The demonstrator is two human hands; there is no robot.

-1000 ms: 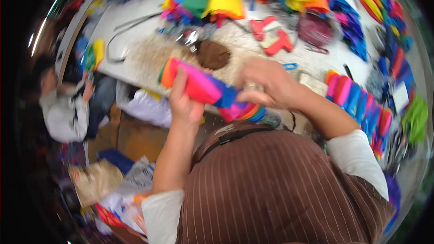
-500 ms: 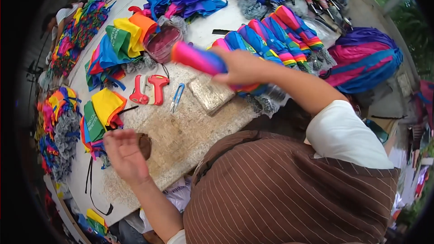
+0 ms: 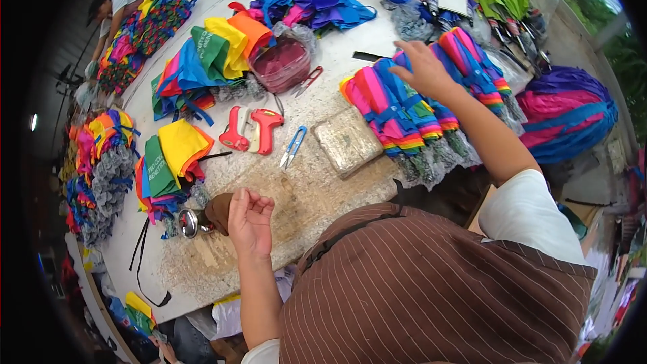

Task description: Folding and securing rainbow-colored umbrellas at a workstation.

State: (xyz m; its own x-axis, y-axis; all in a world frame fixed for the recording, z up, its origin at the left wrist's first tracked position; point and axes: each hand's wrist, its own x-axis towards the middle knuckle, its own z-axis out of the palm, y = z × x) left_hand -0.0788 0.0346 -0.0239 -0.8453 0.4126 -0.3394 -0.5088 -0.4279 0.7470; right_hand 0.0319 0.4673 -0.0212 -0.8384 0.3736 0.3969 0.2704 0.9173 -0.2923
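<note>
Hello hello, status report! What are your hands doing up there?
Right hand open, flat on the rolled rainbow umbrellas. Left hand loosely curled, empty, beside a brown lump. Blue snips lie between.

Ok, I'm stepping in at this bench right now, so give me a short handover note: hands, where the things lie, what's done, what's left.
Left hand: empty, fingers loosely curled, over the worn work patch on the table, beside a small brown tool.
Right hand: open, resting on the row of rolled rainbow umbrellas at the right; it grips nothing.
Nearby: blue snips, red tag guns, a flat wrapped block.
Done: rolled umbrellas lie side by side at the right.
Left: loose umbrella canopies piled at the left and far side.
</note>
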